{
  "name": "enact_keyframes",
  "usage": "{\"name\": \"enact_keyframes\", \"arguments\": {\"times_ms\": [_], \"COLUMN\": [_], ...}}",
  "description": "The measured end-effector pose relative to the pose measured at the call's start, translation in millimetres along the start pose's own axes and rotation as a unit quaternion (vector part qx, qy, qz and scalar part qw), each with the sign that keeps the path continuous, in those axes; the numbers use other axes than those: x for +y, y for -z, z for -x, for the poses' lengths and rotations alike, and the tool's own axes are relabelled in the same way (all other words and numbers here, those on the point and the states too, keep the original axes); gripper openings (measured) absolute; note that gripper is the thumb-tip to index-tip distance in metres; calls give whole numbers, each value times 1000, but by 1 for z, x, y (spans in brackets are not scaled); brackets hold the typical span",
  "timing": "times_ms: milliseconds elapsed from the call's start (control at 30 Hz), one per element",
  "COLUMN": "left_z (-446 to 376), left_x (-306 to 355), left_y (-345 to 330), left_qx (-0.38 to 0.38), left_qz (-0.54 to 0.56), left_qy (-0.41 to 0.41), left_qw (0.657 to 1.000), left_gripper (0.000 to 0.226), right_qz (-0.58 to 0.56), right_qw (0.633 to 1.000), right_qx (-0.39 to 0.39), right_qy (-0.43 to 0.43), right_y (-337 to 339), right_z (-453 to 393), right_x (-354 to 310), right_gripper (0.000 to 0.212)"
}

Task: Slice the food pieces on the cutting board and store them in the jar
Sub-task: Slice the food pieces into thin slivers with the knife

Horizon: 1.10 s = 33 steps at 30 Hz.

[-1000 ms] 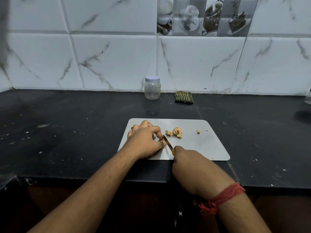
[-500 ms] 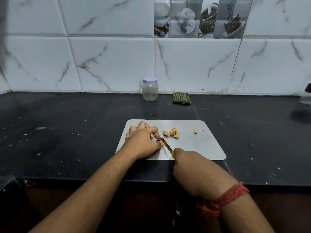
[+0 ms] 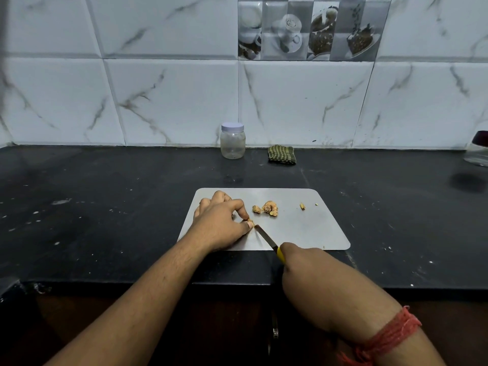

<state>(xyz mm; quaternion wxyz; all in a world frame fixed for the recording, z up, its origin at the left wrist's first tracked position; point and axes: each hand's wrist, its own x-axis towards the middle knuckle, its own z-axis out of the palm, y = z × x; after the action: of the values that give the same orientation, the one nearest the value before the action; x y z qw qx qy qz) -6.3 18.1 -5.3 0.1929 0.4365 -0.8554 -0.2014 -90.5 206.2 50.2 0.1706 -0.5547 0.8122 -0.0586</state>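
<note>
A grey cutting board lies on the black counter. My left hand rests on its left part and pinches a small tan food piece between thumb and forefinger. My right hand grips a knife with a yellow handle; its blade tip sits right beside the pinched piece. More tan food pieces lie in a small heap at the board's middle, and a tiny bit lies farther right. The clear jar with a pale lid on stands at the back by the wall.
A folded green striped cloth lies right of the jar. Another glass container with a dark lid shows at the far right edge. The counter's front edge runs just below the board. White crumbs speckle the counter.
The knife blade has drawn slightly away from my left fingertips, and the pinched piece now shows at them. The camera view shifted a little; both hands stay in place.
</note>
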Motion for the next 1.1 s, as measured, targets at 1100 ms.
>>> {"name": "enact_keyframes", "arguments": {"times_ms": [1100], "left_z": [-10], "left_x": [-30], "left_y": [8], "left_qx": [59], "left_qz": [-48], "left_qy": [-32], "left_qw": [997], "left_gripper": [28], "right_qz": [-93], "right_qw": [991], "right_qx": [94], "right_qy": [-6], "right_y": [-13], "right_z": [-15], "right_x": [10], "right_gripper": [19]}}
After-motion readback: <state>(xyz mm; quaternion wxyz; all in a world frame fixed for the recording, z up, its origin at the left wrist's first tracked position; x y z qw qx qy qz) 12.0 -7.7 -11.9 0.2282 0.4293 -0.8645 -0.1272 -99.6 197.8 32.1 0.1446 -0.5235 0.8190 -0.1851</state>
